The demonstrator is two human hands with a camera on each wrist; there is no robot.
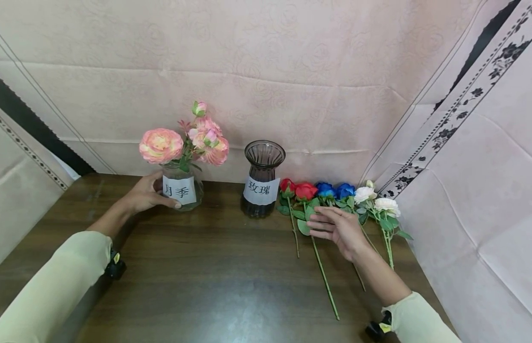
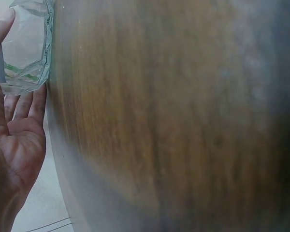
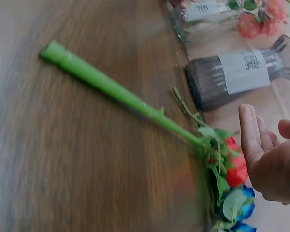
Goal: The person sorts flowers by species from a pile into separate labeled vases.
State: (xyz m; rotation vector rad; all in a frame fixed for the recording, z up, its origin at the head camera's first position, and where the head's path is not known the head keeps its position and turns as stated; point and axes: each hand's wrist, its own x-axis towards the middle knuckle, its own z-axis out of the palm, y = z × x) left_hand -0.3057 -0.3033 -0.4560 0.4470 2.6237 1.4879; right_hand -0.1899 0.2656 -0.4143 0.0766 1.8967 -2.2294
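My left hand (image 1: 141,194) grips the side of a clear glass vase (image 1: 180,189), thumb across the front below the paper label. Pink artificial flowers (image 1: 161,146) stand in that vase. In the left wrist view the faceted glass base (image 2: 29,79) shows between thumb and fingers, close by the wooden tabletop. My right hand (image 1: 340,232) holds nothing; its fingers are extended over the stems of the laid-out roses. Beneath and beyond it lie red roses (image 1: 306,190), blue roses (image 1: 345,191) and white flowers (image 1: 386,206). Their green stems point toward me.
A dark fluted glass vase (image 1: 262,183) with a labelled paper band stands between the pink flowers and the red roses. Pale patterned cloth (image 1: 266,62) hangs behind the wooden table (image 1: 214,281) and along both sides.
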